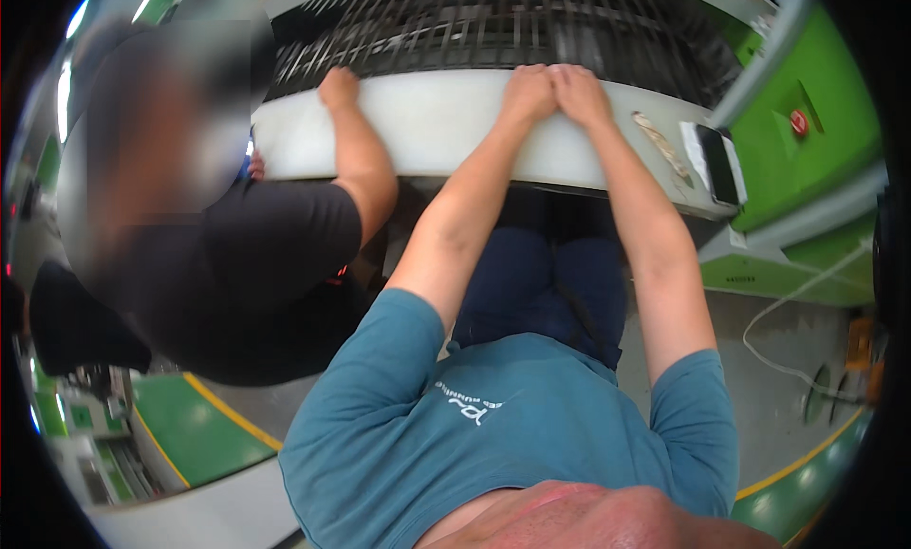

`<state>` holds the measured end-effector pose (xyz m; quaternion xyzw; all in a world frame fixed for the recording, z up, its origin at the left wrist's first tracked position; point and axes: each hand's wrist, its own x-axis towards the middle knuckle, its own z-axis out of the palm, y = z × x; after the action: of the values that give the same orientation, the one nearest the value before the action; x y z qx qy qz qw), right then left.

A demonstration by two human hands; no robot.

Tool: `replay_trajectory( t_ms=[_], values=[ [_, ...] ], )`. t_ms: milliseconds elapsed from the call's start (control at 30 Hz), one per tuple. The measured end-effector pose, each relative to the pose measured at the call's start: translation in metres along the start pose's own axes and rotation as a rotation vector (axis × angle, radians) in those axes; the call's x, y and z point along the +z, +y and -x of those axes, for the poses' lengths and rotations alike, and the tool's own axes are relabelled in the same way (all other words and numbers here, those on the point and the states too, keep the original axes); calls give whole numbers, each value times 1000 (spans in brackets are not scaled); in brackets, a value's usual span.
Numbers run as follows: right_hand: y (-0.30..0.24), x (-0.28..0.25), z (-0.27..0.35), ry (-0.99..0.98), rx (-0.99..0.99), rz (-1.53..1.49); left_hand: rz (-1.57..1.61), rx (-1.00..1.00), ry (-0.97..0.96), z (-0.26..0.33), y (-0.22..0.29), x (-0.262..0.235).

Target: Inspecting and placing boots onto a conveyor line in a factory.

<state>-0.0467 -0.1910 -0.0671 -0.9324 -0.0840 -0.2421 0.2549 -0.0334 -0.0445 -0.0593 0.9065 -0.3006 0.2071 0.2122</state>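
My left hand [529, 92] and my right hand [581, 94] are side by side, nearly touching, at the far edge of a long white work board [441, 136]. Both have their fingers curled inward, with the tips hidden from view. Whatever they may hold cannot be made out. Just beyond them runs a bed of dark metal slats [493, 27], partly blurred under the machine. Both my forearms stretch across the board.
A person in a black shirt [275, 236] works close on my left, one hand [340, 87] at the same far edge. To my right lie a crumpled tan strip [660, 143] and a dark phone [718, 167]. A green machine housing [835, 93] carries a red button [799, 123].
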Motion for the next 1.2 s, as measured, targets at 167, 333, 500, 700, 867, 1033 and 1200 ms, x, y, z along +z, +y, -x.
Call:
replay_trajectory(
  t_ms=[167, 333, 500, 700, 867, 1033, 1200],
  values=[
    [-15, 1, -2, -5, 17, -41, 35, -15, 105, 6, -11, 2],
    [-18, 0, -1, 3, 12, -25, 4, -53, 87, 5, -14, 4],
    [-13, -1, 0, 28, -23, -31, 3, -74, 3, 3, -10, 3],
    [-14, 1, -1, 23, -13, -29, 37, -59, 49, 7, -10, -2],
    [-14, 1, 0, 23, 7, -16, 65, -56, 16, 9, -8, -7],
    [-24, -1, 1, 5, 9, -24, 50, -60, 30, 10, -13, -7],
    [-17, -5, 4, 7, 48, -25, 83, -56, -2, 4, -2, -8]
  ],
)
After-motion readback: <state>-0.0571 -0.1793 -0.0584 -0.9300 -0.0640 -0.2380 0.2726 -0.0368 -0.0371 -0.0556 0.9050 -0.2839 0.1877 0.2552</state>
